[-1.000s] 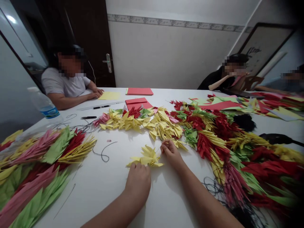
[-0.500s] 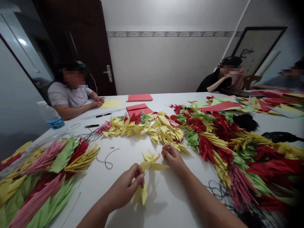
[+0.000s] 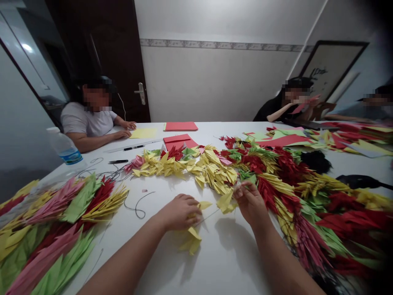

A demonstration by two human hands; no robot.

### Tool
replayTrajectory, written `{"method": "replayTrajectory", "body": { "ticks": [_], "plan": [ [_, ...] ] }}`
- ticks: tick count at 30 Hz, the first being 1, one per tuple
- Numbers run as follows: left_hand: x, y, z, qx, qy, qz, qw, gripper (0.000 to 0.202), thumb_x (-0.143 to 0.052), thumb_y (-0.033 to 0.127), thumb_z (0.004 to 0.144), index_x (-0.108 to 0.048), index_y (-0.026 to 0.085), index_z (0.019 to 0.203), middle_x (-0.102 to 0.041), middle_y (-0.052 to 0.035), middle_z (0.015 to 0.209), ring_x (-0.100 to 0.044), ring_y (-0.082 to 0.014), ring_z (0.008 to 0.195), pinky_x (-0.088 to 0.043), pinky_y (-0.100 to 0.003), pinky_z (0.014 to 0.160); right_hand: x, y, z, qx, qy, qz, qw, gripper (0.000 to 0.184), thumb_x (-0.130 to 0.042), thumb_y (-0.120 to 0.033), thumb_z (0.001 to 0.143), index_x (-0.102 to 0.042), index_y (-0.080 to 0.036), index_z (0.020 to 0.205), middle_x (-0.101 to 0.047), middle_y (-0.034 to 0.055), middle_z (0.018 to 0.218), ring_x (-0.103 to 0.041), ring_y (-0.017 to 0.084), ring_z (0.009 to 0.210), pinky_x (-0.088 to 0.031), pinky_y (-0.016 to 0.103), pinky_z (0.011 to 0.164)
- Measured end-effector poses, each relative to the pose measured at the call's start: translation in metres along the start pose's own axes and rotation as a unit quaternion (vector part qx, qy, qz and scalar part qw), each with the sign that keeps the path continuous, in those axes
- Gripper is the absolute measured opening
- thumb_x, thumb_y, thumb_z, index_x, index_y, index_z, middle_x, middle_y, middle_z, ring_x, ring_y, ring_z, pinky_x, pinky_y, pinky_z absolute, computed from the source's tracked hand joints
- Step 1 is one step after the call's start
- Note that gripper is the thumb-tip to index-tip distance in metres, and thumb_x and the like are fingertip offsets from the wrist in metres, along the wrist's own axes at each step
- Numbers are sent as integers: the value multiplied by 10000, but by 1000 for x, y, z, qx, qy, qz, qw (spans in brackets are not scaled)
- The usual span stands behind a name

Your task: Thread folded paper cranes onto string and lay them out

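Tip: keep that thin strand (image 3: pixel 209 216) taut and straight, and go easy on the folds so nothing creases, imo. Left hand (image 3: pixel 180 211) is palm-down, fingers curled round a yellow folded-paper cluster (image 3: pixel 194 239); right hand (image 3: pixel 250 198) angles inward, fingertips seemingly pinching a yellow folded-paper piece (image 3: pixel 226 203). Both papers sit well in from the tabletop's (image 3: pixel 215 266) far edge.

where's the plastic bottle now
In the head view at left, the plastic bottle is on the table, between the left folded paper pile and the light-shirted person.
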State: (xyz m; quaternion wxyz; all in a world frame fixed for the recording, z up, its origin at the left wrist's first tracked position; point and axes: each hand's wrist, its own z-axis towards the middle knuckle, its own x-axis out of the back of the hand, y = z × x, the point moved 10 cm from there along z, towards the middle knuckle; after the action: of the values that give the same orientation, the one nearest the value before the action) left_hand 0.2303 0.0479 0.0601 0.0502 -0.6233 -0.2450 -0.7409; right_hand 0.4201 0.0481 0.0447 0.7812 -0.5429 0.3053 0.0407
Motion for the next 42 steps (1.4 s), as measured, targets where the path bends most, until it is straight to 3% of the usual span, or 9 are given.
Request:
{"method": "replayTrajectory", "body": {
  "ticks": [6, 11, 14, 16, 18, 23, 34, 38, 42],
  "plan": [
    [11, -25, -40, 172, -9, 138, 975, 359, -314, 357, 883, -610, 160, 836, -635, -91, 797, -576, -199, 782, -380, -360, 774, 19, -7, 5, 15, 38, 29, 999, 239, -700, -248, 593, -507, -249, 733, -425, -76, 503, -444, 81, 486, -361, 203, 473],
    [22, -42, -89, 302, -39, 22, 952, 475, -245, 428, 881, -606, 190, 686, -628, -54, 652, -570, -184, 631, -356, -287, 611, 28, -2, 5, 0, 65, 66, 996, 248, -700, -213, 566, -515, -245, 728, -447, -80, 516, -440, 70, 480, -363, 192, 466],
    [30, -48, -91, 292, 1, -55, 955, 475, -223, 436, 877, -608, 199, 732, -629, -44, 709, -563, -177, 679, -360, -266, 605, 30, -5, 7, 18, 68, 60, 996, 241, -685, -201, 568, -510, -244, 728, -451, -83, 512, -439, 71, 472, -363, 199, 465],
    [39, -51, -84, 256, 59, -54, 963, 346, -318, 376, 847, -609, 193, 891, -630, -66, 915, -550, -194, 872, -373, -285, 750, 32, -6, 7, 25, 74, 47, 996, 239, -679, -196, 569, -506, -239, 729, -455, -82, 512, -441, 72, 470, -359, 205, 463],
    [30, -51, -75, 217, 49, -81, 972, 316, -439, 336, 777, -576, 198, 1026, -584, -72, 1071, -506, -203, 996, -358, -290, 831, 33, -7, 6, 30, 81, 34, 996, 244, -677, -197, 568, -500, -233, 732, -458, -83, 509, -441, 72, 467, -355, 204, 462],
    [-12, -55, -78, 243, -49, -137, 959, 188, -470, 330, 718, -589, 188, 753, -578, -10, 742, -525, -153, 670, -362, -233, 577, 32, -4, 5, 17, 76, 14, 997, 260, -683, -223, 571, -487, -228, 743, -472, -81, 501, -443, 66, 467, -344, 186, 461],
    [38, -114, -153, 434, 158, -40, 886, 249, -331, 415, 761, -370, 207, 631, -466, 29, 562, -456, -143, 544, -299, -241, 524, 19, 0, 6, 22, 24, -37, 999, 204, -670, -255, 613, -510, -237, 737, -464, -70, 490, -451, 79, 476, -366, 208, 478],
    [36, -129, -174, 463, 195, -33, 864, 261, -323, 432, 746, -377, 204, 631, -436, 41, 542, -435, -131, 517, -295, -231, 515, 20, 6, 5, 6, 28, -59, 998, 196, -666, -254, 605, -512, -223, 722, -461, -67, 475, -444, 74, 463, -359, 193, 460],
    [25, -133, -174, 434, 165, -53, 884, 271, -362, 453, 753, -377, 205, 644, -449, 42, 561, -444, -130, 537, -295, -226, 528, 22, 21, 5, -43, 24, -132, 990, 214, -674, -278, 575, -518, -200, 699, -436, -73, 443, -356, 51, 376, -248, 164, 358]
  ]
}}
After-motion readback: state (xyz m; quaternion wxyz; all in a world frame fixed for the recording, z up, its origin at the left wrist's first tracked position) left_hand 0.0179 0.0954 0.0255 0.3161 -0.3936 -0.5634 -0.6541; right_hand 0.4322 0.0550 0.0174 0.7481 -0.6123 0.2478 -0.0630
